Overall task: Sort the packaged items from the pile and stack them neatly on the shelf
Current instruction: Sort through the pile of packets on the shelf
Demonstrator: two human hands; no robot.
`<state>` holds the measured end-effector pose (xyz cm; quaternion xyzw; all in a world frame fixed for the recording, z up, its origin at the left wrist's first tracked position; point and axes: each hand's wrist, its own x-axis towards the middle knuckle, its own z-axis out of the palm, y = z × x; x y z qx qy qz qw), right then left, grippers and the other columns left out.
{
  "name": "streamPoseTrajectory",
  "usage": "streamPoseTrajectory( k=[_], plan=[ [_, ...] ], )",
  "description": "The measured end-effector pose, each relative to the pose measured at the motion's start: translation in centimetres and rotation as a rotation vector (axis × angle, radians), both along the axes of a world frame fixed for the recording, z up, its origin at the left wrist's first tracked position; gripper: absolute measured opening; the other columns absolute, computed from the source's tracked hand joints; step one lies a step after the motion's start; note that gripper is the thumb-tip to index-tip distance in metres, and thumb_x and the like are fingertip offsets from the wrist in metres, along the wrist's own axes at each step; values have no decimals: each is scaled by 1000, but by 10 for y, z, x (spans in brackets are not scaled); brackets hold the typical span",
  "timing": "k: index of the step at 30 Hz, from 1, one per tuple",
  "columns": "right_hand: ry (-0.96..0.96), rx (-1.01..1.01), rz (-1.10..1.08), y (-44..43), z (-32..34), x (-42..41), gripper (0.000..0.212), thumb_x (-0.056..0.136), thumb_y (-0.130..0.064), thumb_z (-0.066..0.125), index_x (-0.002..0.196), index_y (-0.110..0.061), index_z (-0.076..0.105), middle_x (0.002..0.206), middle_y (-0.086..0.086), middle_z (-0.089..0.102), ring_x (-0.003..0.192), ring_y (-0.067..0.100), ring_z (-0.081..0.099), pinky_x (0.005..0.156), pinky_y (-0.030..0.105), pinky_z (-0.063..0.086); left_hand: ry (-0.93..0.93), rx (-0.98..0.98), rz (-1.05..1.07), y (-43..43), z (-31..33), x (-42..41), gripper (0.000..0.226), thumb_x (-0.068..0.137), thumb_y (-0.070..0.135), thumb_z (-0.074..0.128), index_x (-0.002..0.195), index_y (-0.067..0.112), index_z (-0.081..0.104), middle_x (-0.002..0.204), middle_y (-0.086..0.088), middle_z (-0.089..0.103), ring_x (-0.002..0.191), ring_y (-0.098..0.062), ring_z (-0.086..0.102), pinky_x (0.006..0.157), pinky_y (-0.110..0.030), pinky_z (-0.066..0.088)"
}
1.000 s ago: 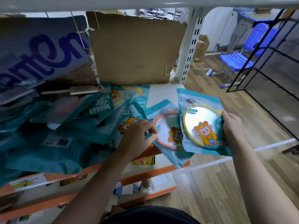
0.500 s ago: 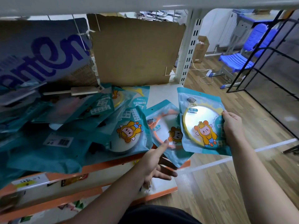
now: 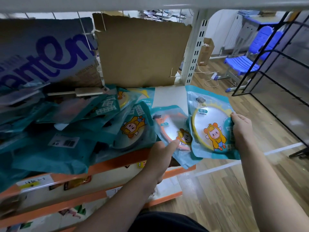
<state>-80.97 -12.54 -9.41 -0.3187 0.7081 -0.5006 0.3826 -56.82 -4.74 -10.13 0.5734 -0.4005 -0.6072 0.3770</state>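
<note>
1. Yellow pack (image 3: 210, 124): its right edge is clamped in the fingers of the right hand (image 3: 242, 129), above the floor.
2. Orange pack (image 3: 168, 126): just left of it and overlapped by it, pinched by the left hand (image 3: 160, 158), thumb on top.
3. Pile (image 3: 66, 131): on the shelf (image 3: 167, 96), left of both hands.

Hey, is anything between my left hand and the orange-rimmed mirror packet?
Nothing visible: the left hand pinches the orange-rimmed mirror packet, thumb on its front. Only the yellow-rimmed packet held by the right hand overlaps its right edge.
</note>
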Motion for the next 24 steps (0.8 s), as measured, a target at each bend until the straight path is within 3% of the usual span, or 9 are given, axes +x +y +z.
streamPoseTrajectory(
  k=[3,5,7,9,13,15,18,21,24],
  plan=[
    [-14,-17,20,1,3,8,31,101,-32,46,75,-18,56,69,4,64,56,19,60,58,29,50,-138,-148,-84,3,14,15,30,92,34,59,74,10,56,59,3,53,62,-24,51,60,-30,41],
    [-52,-28,24,1,4,17,32,101,-31,46,73,-18,54,67,3,63,55,19,59,58,28,49,-168,-233,-105,2,22,27,28,95,26,56,72,11,52,53,8,56,62,-23,49,60,-35,42],
    [-86,-47,19,1,7,28,33,101,-31,46,71,-18,52,60,0,61,51,16,58,55,26,48,-174,-290,-60,1,26,41,18,95,30,57,88,14,55,73,1,64,72,-31,57,68,-45,50],
    [-83,-69,35,1,11,41,33,101,-30,46,71,-19,52,58,-2,60,49,15,57,52,25,46,-192,-321,-4,1,30,58,16,95,34,55,100,19,53,90,-4,61,87,-27,63,81,-49,54],
    [-79,-146,111,2,18,75,35,102,-26,45,68,-19,50,54,-4,58,47,14,55,46,20,45,-121,-355,130,6,35,103,9,98,21,54,96,27,49,92,-4,55,89,-23,59,86,-51,51],
    [-70,-169,145,1,23,97,35,101,-26,45,67,-19,49,50,-6,56,46,13,53,46,20,42,-106,-379,197,15,37,127,14,99,13,51,101,26,50,88,-1,54,84,-15,55,83,-47,51],
    [-67,-207,218,2,30,134,31,100,-28,46,71,-18,51,55,-2,56,46,13,51,49,23,41,-123,-459,308,34,39,164,27,99,6,48,111,29,54,85,4,55,71,1,52,71,-21,46],
    [-47,-217,291,10,41,181,28,100,-34,47,79,-16,56,68,5,56,53,10,54,53,21,45,-127,-502,447,57,47,205,28,99,5,47,111,29,57,83,13,64,74,3,58,72,-20,47],
    [-104,-226,380,25,49,239,34,99,-37,49,71,-20,52,57,-3,52,44,6,46,43,20,39,-147,-519,545,87,54,256,29,100,10,46,109,36,56,88,24,69,81,9,63,73,-15,49]
  ],
)
